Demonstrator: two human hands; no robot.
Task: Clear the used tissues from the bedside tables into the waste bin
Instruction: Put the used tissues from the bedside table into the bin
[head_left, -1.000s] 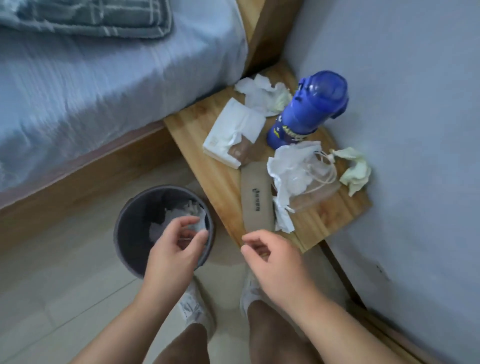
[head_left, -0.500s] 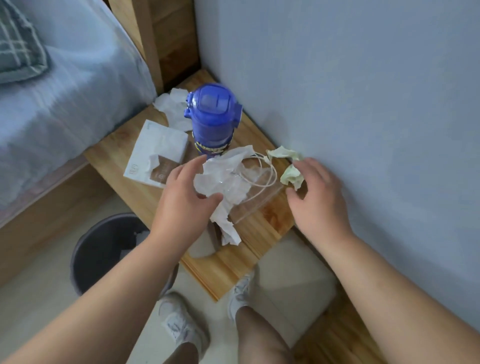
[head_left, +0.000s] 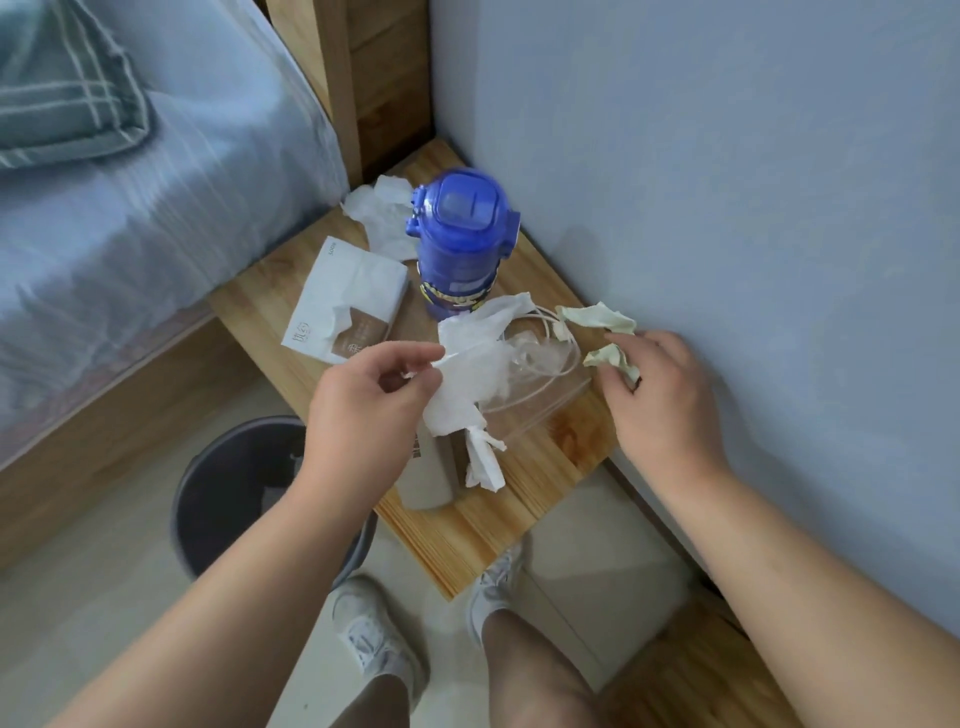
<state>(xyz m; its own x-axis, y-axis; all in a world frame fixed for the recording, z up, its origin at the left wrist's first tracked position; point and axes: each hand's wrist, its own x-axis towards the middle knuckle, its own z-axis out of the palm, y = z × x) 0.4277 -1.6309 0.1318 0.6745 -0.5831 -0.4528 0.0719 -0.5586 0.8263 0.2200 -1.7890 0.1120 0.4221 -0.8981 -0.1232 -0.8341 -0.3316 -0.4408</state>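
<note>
Our two hands work over the wooden counter (head_left: 498, 525), each grip on a crumpled tissue.

Nearest, the round dark waste bin (head_left: 218, 499) stands on the floor by the counter's near-left edge. Our left hand (head_left: 363, 410) pinches a thin, wrinkled white tissue (head_left: 467, 384) mid-counter. Our right hand (head_left: 660, 400) curls its grip round a pale green tissue (head_left: 613, 358) at the wall edge. Beyond the glossy blue bottle (head_left: 462, 244), a second tissue (head_left: 379, 213) lies near the far corner.

Wall (head_left: 727, 156): pale blue-grey | floor (head_left: 78, 649): light tiles | bed (head_left: 156, 234): blue sheet, wooden headboard (head_left: 374, 78) | bedside table (head_left: 545, 467): light wood.
</note>
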